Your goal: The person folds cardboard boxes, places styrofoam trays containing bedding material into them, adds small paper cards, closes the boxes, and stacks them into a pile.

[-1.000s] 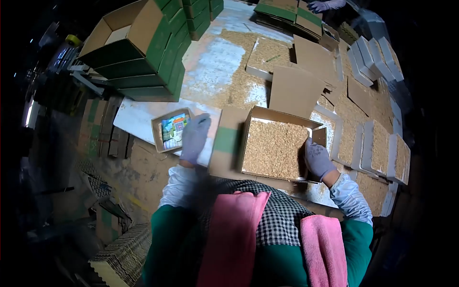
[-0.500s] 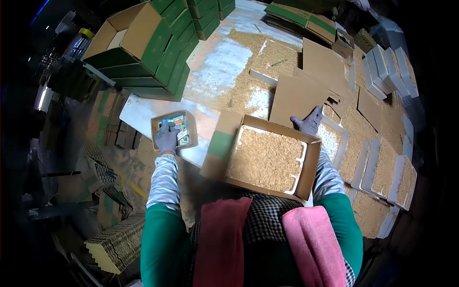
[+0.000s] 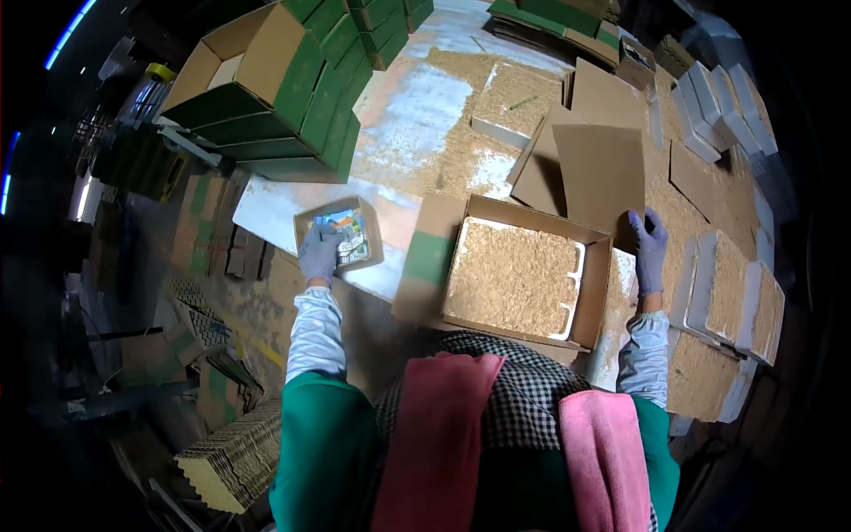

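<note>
Centrally, a cardboard carton [image 3: 599, 297] holds a flake-filled white tray [image 3: 580, 255]; left hand [image 3: 319, 254] touches glossy leaflets [image 3: 353, 238] in a small box [image 3: 372, 232], grip indiscernible; right hand [image 3: 651, 248] pinches a flat cardboard sheet [image 3: 603, 173].

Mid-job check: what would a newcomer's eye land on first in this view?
Front and centre, an open brown cardboard box holds a layer of tan, flaky material. To its right, the lavender-gloved right hand holds a flat brown cardboard sheet; to its left, the lavender-gloved left hand is over colourful printed pieces in a small cardboard box.
</note>
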Demonstrator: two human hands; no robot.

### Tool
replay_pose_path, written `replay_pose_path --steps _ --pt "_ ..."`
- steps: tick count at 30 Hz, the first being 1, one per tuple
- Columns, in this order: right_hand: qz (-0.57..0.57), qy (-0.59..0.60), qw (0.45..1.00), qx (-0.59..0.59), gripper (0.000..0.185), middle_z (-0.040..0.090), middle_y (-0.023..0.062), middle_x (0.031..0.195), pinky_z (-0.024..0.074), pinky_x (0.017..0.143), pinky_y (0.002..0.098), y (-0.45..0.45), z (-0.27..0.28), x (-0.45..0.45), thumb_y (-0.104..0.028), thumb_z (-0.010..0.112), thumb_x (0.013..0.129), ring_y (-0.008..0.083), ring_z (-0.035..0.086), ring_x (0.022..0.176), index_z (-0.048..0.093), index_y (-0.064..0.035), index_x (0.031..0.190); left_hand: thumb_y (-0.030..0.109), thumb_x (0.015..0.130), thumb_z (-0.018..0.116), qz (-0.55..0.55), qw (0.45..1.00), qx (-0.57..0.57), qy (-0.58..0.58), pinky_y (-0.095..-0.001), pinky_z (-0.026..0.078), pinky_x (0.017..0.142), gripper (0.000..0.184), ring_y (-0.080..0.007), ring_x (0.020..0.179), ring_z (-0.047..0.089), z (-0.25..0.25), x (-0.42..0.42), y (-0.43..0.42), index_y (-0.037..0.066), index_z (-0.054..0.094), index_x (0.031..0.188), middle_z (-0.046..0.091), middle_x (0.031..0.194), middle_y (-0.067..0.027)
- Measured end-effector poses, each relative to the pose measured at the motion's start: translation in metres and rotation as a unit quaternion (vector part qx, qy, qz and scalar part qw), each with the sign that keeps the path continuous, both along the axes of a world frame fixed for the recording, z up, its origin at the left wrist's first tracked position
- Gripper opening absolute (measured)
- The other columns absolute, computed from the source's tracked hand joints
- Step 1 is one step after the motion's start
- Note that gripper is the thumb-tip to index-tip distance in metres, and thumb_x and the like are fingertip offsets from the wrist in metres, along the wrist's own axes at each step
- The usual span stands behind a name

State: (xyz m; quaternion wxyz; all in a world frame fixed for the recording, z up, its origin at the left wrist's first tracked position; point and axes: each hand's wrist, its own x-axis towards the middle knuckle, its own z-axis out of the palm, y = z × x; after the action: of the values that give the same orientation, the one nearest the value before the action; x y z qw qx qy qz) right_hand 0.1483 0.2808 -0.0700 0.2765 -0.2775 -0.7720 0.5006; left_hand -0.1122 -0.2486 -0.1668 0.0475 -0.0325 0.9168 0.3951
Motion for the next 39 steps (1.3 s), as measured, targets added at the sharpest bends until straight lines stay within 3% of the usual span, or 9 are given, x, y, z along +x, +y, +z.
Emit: replay_pose_path --steps 4,8,12,15,20,26,30,36,39 --pt "-0.029 0.083 0.975 0.202 0.03 0.06 0.0083 0.104 0.046 0.077 0.0264 -0.064 0.059 0.019 -0.005 0.059 0.09 0.0157 0.056 0.091 0.061 0.0007 0.119 0.012 0.079 0.068 -0.045 0.968 0.244 0.021 -0.0279 0.049 0.07 0.014 -0.0106 0.073 0.06 0.117 0.041 0.069 0.003 0.068 0.09 0.066 0.083 -0.0045" --pt "0.094 -0.003 0.89 0.447 0.054 0.057 0.0099 0.097 0.0491 0.073 0.0344 -0.145 0.1 0.014 0.004 0.06 0.07 0.0259 0.057 0.084 0.064 -0.0173 0.12 0.003 0.083 0.059 -0.562 0.749 0.048 0.348 -0.0294 0.049 0.077 0.019 -0.0146 0.083 0.064 0.139 0.11 0.164 0.003 0.065 0.101 0.068 0.091 -0.0065" --pt "0.379 -0.216 0.782 0.445 0.039 0.053 0.0039 0.09 0.0499 0.07 0.0337 -0.166 0.06 0.044 -0.015 0.057 0.079 0.0221 0.058 0.084 0.057 -0.0223 0.117 0.009 0.082 0.062 -0.322 0.912 0.161 0.195 -0.0379 0.049 0.082 0.021 -0.0273 0.091 0.062 0.158 0.1 0.124 0.005 0.063 0.102 0.064 0.098 -0.0095" --pt "0.482 -0.224 0.786 0.316 0.038 0.056 0.0059 0.096 0.0491 0.08 0.0376 -0.159 0.038 0.047 -0.018 0.057 0.082 0.0249 0.059 0.092 0.056 -0.0217 0.119 0.011 0.08 0.064 -0.375 0.872 0.138 0.285 -0.0398 0.048 0.084 0.024 -0.0291 0.093 0.061 0.189 0.101 0.135 0.004 0.062 0.103 0.064 0.098 -0.0127" --pt "0.438 -0.377 0.795 0.183 0.046 0.057 0.019 0.116 0.0437 0.093 0.0434 -0.154 0.036 0.01 -0.035 0.058 0.087 0.035 0.055 0.112 0.051 -0.0091 0.124 0.029 0.087 0.057 -0.668 0.602 -0.397 0.183 -0.0418 0.036 0.102 0.029 -0.0288 0.102 0.057 0.121 0.132 0.185 0.008 0.062 0.107 0.062 0.103 -0.0116" --pt "0.421 -0.361 0.813 0.176 0.047 0.059 0.0222 0.109 0.0454 0.092 0.0439 -0.142 0.047 0.019 -0.037 0.059 0.084 0.0378 0.058 0.104 0.051 -0.0048 0.118 0.009 0.085 0.054 -0.505 0.812 0.033 0.29 -0.0426 0.035 0.106 0.035 -0.0345 0.112 0.053 0.149 0.125 0.165 0.003 0.059 0.119 0.059 0.116 -0.0194" --pt "0.155 -0.22 0.956 0.117 0.033 0.063 0.0122 0.094 0.0491 0.081 0.0375 -0.086 0.079 0.068 -0.03 0.067 0.08 0.0301 0.063 0.088 0.061 -0.0086 0.104 0.019 0.09 0.059 -0.306 0.864 0.334 -0.219 -0.035 0.033 0.108 0.066 -0.0272 0.131 0.042 0.085 0.101 0.128 -0.001 0.029 0.145 0.043 0.142 -0.0193" --pt "0.412 -0.28 0.841 0.211 0.06 0.048 0.0117 0.127 0.0385 0.098 0.0373 -0.122 0.001 0.027 -0.037 0.08 0.067 0.0286 0.046 0.118 0.056 -0.0083 0.115 0.037 0.071 0.081 -0.323 0.923 0.114 -0.177 -0.0358 0.038 0.103 0.097 -0.0294 0.124 0.046 0.071 0.139 0.182 -0.008 0.029 0.14 0.047 0.134 -0.0232" --pt "0.093 -0.203 0.944 0.244 0.084 0.041 0.0233 0.132 0.0298 0.107 0.0407 -0.098 -0.059 0.068 -0.043 0.073 0.076 0.038 0.036 0.127 0.035 -0.004 0.14 0.037 0.069 0.082 -0.285 0.934 0.124 -0.177 -0.0361 0.037 0.104 0.096 -0.0296 0.124 0.047 0.055 0.142 0.167 -0.008 0.033 0.138 0.05 0.131 -0.0231"
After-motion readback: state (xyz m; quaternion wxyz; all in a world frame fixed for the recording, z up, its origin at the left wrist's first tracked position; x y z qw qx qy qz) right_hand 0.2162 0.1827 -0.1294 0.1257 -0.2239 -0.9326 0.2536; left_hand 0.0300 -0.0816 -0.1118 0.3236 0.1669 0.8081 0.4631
